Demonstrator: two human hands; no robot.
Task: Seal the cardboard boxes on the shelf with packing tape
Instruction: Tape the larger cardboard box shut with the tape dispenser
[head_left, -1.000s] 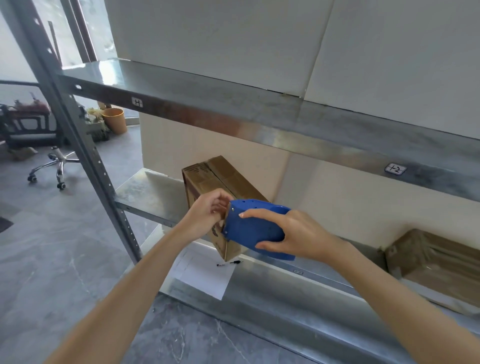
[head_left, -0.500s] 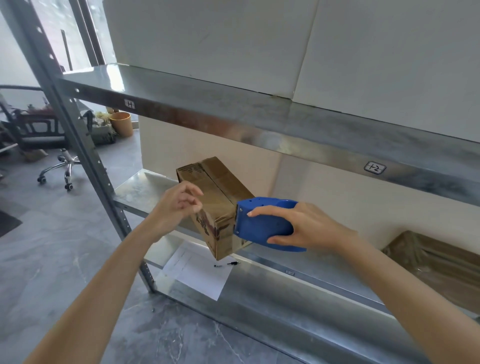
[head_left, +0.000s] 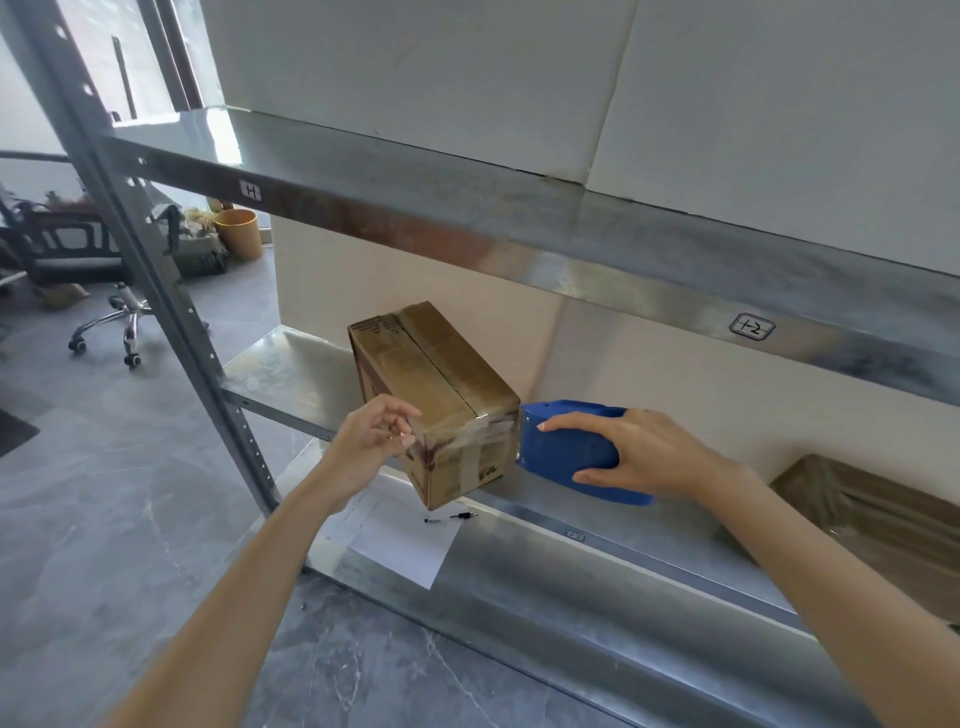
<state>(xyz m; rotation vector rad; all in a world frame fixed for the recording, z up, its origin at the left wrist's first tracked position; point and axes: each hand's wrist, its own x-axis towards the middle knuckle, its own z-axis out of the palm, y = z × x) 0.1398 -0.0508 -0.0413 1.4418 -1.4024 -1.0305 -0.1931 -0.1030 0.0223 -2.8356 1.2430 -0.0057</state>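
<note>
**Between the hands: brown cardboard box (head_left: 436, 384)**

Left hand (head_left: 379, 441): fingers loosely curled, nothing visibly held, at the box's near left edge; contact unclear. Right hand (head_left: 639, 457) grips the blue plastic tape dispenser (head_left: 566, 452), mouth against the near right corner. Clear tape strip (head_left: 467, 441) crosses the near end. The box's long axis runs toward the wall, along the grey metal shelf (head_left: 291, 374).
</note>
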